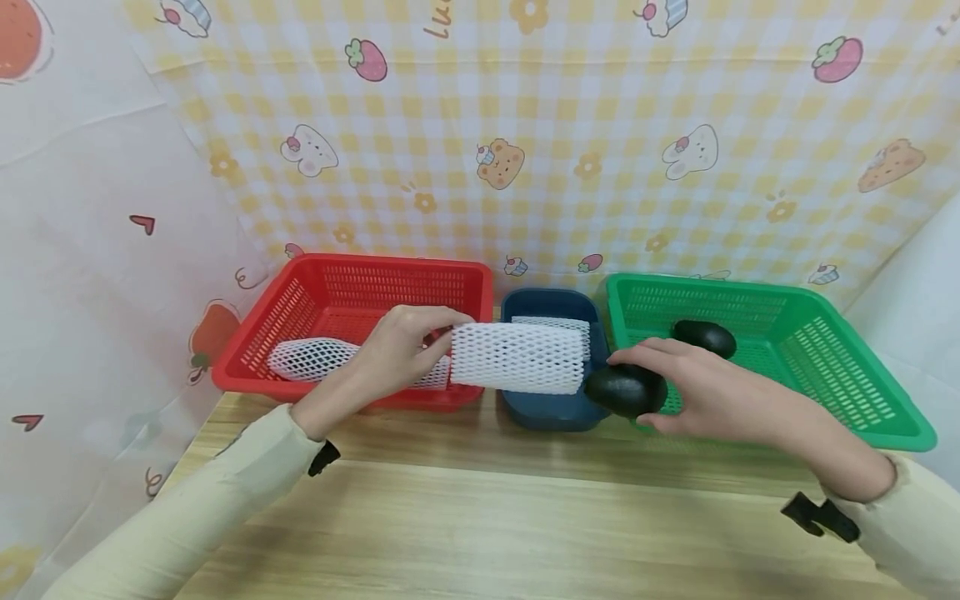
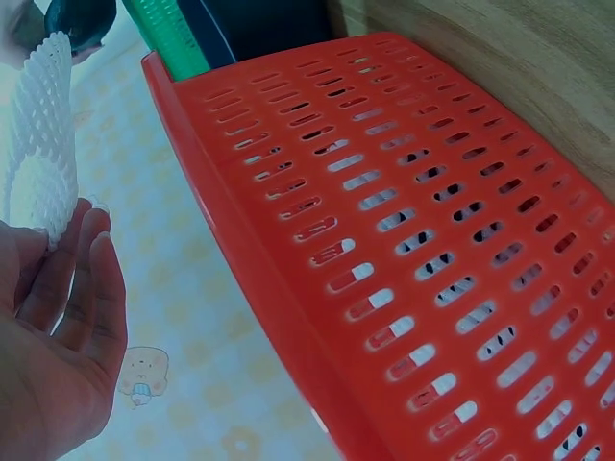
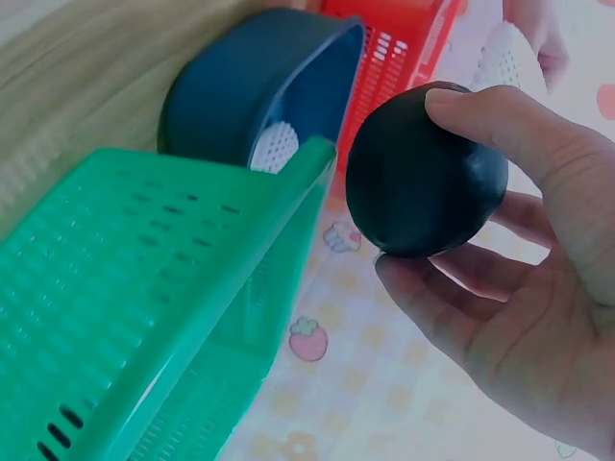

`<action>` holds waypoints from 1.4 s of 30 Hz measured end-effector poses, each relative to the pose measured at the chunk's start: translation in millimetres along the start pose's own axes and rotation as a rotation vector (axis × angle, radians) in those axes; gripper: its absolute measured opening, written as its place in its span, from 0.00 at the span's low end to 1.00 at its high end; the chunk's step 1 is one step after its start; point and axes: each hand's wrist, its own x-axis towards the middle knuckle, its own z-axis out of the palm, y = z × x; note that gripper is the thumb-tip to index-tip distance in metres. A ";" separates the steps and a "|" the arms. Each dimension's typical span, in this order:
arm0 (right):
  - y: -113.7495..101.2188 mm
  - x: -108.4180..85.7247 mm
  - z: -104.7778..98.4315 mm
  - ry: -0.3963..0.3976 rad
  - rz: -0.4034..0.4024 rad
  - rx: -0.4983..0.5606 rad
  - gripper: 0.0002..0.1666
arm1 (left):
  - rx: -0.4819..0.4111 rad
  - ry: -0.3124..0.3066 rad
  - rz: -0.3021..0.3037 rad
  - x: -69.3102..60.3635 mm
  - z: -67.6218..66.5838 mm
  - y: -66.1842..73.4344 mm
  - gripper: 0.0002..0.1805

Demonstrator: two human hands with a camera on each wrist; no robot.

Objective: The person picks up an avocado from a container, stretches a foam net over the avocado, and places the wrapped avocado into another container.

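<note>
A white foam net sleeve (image 1: 517, 358) hangs over the small blue bin (image 1: 553, 417), its left end pinched by my left hand (image 1: 401, 350). In the left wrist view, thumb and fingers grip the rim of that sleeve (image 2: 43, 144). Just right of the sleeve, my right hand (image 1: 701, 387) holds a dark, smooth, egg-shaped fruit that looks like an avocado (image 1: 626, 391). The right wrist view shows thumb and fingers round the dark fruit (image 3: 423, 173), whose near end faces the sleeve's open end. Another white net sleeve (image 1: 551, 322) lies in the blue bin.
The red basket (image 1: 397, 271) on the left holds a dark fruit in a white net (image 1: 311, 360) and more netting. In the green basket (image 1: 817, 300) on the right lies another dark fruit (image 1: 703, 337). Wooden table (image 1: 480, 525) stretches in front.
</note>
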 end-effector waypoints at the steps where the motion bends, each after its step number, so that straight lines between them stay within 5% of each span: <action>1: 1.3 0.0 -0.4 0.010 -0.001 -0.007 0.41 | 0.000 0.000 0.001 -0.1 0.0 -0.1 0.18; 21: 12.7 3.8 -5.3 0.167 -0.082 -0.002 0.47 | -0.008 -0.014 -0.004 2.3 2.7 -0.4 0.19; 33: 4.5 13.8 -1.4 0.124 -0.049 0.034 0.47 | -0.008 -0.023 0.038 3.4 11.6 0.0 0.20; 42: 0.5 21.3 0.1 0.138 -0.108 0.036 0.55 | -0.001 -0.020 0.076 5.0 16.6 0.4 0.19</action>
